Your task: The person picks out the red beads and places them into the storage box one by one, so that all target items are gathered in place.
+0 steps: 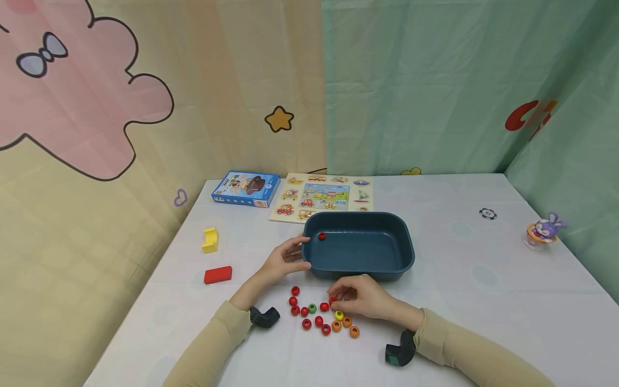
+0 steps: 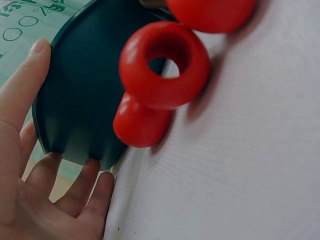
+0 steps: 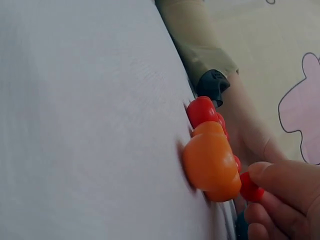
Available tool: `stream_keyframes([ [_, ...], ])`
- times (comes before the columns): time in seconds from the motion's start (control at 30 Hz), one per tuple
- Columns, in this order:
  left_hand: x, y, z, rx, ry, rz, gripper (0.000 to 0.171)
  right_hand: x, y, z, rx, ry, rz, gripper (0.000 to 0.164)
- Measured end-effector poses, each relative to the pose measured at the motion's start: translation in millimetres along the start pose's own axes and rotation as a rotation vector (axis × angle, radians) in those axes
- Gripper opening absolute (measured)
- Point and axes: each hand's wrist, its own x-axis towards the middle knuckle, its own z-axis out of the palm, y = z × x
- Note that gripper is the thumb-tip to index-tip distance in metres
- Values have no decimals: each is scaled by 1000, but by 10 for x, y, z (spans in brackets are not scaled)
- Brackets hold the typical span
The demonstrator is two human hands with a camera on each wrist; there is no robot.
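In the head view my left hand [image 1: 282,259] rests its fingertips against the left end of a dark blue plastic basin [image 1: 360,274]. The left wrist view shows its fingers [image 2: 80,190] spread along the outside wall. A red bead [image 1: 322,236] lies inside the basin. My right hand [image 1: 365,297] pinches a red bead [image 3: 251,187] between thumb and fingers, close in front of the basin. Below lie several loose red beads [image 1: 307,324], orange beads [image 1: 354,332], a yellow bead [image 1: 339,315] and a green bead [image 1: 312,308] on the white tabletop.
A wooden picture puzzle board [image 1: 285,196] lies behind the basin, beside a blue box [image 1: 246,188]. On the left are a yellow block [image 1: 210,240] and a red block [image 1: 218,274]. A purple rabbit toy [image 1: 545,228] stands far right. Printed curtains surround the table.
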Motion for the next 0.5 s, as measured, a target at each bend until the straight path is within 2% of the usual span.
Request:
stream_keyframes([
  [0.17, 2, -2, 3, 7, -1, -19, 60, 4, -205, -144, 11, 66, -157, 25],
  [0.3, 1, 22, -6, -11, -13, -23, 60, 116, -582, -448, 66, 108, -256, 25],
  [0.4, -12, 89, -6, -25, -27, -14, 60, 283, -805, -728, 56, 138, -238, 25],
  [0.5, -33, 189, 7, -23, -39, -15, 60, 507, -776, -952, 33, 159, -173, 26],
])
